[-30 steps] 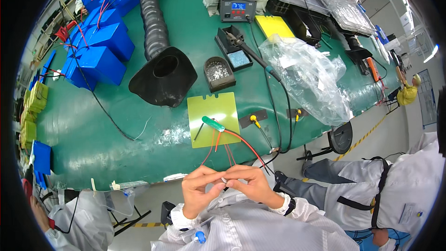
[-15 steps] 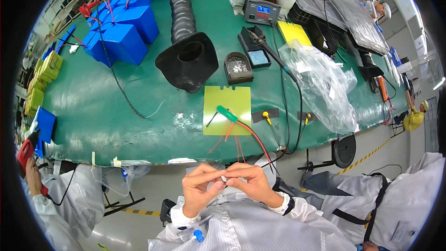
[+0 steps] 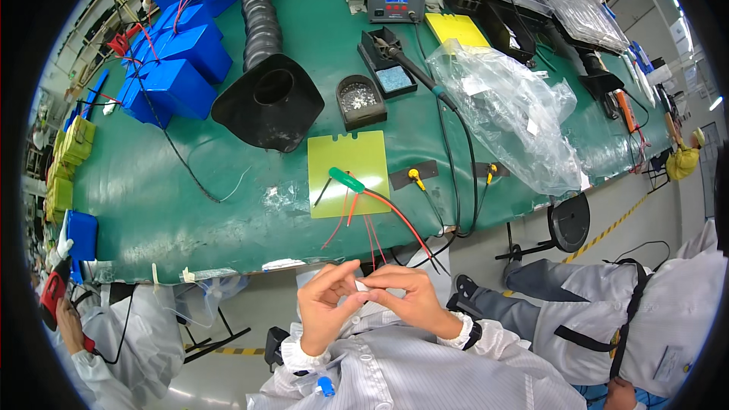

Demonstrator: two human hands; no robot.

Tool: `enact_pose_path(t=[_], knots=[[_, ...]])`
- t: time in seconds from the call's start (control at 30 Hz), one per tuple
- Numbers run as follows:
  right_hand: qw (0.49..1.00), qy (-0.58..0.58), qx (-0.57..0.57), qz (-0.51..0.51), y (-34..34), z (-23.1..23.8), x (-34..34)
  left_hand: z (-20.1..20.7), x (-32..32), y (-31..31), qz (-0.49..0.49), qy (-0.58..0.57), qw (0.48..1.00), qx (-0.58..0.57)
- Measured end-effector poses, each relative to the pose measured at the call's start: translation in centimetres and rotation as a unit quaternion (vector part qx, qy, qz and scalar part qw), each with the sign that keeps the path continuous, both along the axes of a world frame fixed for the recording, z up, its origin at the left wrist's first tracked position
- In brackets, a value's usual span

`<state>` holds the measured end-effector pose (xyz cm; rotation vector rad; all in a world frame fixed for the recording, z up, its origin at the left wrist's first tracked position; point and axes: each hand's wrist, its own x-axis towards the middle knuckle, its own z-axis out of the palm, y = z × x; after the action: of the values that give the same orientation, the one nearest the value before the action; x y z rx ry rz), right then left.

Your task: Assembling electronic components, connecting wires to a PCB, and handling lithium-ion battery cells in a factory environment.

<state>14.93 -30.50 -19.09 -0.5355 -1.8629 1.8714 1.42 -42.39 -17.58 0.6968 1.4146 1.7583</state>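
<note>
At the bench's front edge, my left hand (image 3: 326, 305) and my right hand (image 3: 414, 300) meet in front of my body. Thumbs and fingers of both pinch a small white piece (image 3: 362, 286); its exact kind is too small to make out. Just beyond them, thin red wires run down from a green-wrapped cable bundle (image 3: 347, 180) toward my fingers; whether they join the white piece is hidden. The bundle, with thicker red and black leads, lies on a yellow-green board (image 3: 319, 153) on the green bench mat (image 3: 190, 220).
Behind the board are a black fume hose hood (image 3: 269, 110), a tray of metal shavings (image 3: 361, 100), a soldering iron (image 3: 414, 68) in its stand and its station (image 3: 396, 1). Blue battery packs (image 3: 178, 87) stand left, a clear plastic bag (image 3: 509, 118) right. Co-workers sit either side.
The bench scene has shifted left in the view. My left fingertips have lifted slightly apart from the right ones, and more of the white piece shows.
</note>
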Motion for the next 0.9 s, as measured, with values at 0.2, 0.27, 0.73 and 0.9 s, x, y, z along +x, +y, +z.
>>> enact_pose_path(t=[0.2,0.27,0.73,0.9], knots=[[1.0,-0.015,-0.016,-0.01,0.5,0.4,0.7,-0.4,0.5,0.2,-0.011,-0.014,1.0,0.006],[0.997,-0.022,-0.073,-0.01,1.1,1.2,0.6,-0.4,0.7,0.6,0.006,0.045,0.999,0.028],[0.997,0.075,0.019,-0.021,3.6,0.6,3.3,0.6,2.6,2.0,-0.034,0.314,0.947,-0.058],[0.997,0.077,-0.004,-0.02,4.1,0.7,4.0,0.7,3.2,2.7,-0.043,0.307,0.95,-0.038]])
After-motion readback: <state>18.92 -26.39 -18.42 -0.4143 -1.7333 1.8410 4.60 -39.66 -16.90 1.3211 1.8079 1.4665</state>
